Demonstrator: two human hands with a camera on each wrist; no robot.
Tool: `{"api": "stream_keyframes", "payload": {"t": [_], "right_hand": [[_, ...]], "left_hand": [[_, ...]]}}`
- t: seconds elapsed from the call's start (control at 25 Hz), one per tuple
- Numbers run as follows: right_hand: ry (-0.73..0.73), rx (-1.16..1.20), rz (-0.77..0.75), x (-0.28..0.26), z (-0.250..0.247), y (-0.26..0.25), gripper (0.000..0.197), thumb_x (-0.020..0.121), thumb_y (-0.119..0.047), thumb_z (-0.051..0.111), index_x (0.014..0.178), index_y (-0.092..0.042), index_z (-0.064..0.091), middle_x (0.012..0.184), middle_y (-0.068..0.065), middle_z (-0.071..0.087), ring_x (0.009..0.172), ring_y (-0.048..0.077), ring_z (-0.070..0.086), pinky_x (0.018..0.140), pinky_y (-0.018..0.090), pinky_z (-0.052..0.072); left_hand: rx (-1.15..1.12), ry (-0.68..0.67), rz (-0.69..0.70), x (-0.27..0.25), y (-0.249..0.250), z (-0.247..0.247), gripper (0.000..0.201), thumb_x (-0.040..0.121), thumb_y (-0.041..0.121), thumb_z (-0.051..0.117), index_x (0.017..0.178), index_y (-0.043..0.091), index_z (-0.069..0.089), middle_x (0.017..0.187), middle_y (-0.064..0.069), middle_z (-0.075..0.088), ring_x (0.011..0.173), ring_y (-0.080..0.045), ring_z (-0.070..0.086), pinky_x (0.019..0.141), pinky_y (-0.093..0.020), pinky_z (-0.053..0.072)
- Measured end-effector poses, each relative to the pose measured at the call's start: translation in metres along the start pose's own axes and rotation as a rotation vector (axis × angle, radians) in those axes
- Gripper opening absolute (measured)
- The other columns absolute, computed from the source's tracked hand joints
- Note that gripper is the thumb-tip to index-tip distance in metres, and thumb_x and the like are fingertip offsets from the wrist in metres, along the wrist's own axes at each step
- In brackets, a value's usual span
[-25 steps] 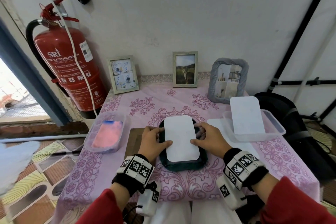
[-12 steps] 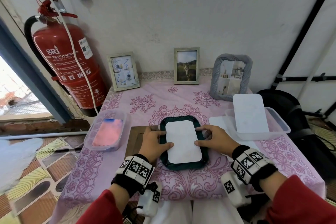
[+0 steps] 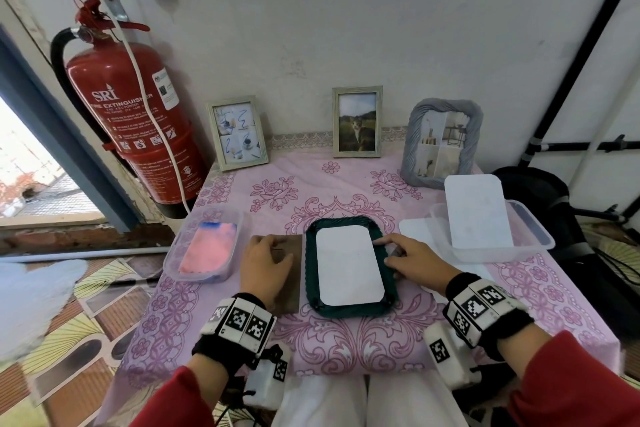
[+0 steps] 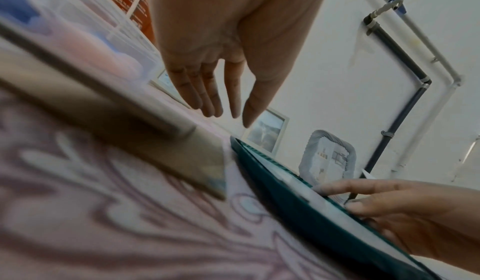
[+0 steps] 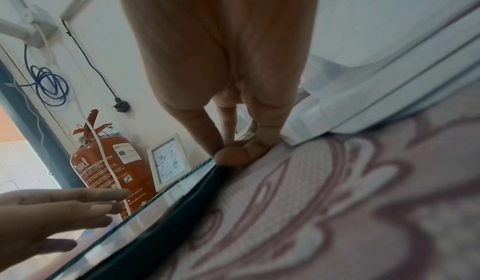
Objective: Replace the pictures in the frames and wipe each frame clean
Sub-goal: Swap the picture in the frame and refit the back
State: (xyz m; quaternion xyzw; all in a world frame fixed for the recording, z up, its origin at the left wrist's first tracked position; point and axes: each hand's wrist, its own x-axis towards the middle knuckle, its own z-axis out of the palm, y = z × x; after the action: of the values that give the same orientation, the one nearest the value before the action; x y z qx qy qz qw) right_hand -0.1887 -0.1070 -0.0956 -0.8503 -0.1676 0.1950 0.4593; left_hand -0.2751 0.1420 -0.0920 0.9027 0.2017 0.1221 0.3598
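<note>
Table [image 3: 571, 302]: pink floral cloth, three standing frames along the back edge.
Green frame [image 3: 349, 308]: face down at the middle front — white picture [image 3: 348, 267] lying inside it.
Brown backing board [image 3: 292, 274]: flat, just left of the frame.
Left hand [image 3: 265, 262]: fingers straight and relaxed over the board, holding nothing.
Right hand [image 3: 414, 262]: fingertips pressing the frame's right rim — no grip.
</note>
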Motion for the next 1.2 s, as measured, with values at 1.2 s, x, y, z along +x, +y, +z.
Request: {"api": "stream_keyframes", "payload": {"t": [1.2], "right_hand": [[-0.015,0.079,0.016,0.003,0.001,0.009,0.033,0.088,0.001,0.051,0.115,-0.017,0.057,0.068,0.002,0.047,0.058,0.010,0.054,0.074,0.029,0.052]], "left_hand": [[-0.188,0.049,-0.197,0.011,0.000,-0.035,0.035,0.081,0.004,0.063,0.116,0.008,0.063,0.093,-0.007,0.067,0.085,-0.019,0.059,0.084,-0.031,0.048]]}}
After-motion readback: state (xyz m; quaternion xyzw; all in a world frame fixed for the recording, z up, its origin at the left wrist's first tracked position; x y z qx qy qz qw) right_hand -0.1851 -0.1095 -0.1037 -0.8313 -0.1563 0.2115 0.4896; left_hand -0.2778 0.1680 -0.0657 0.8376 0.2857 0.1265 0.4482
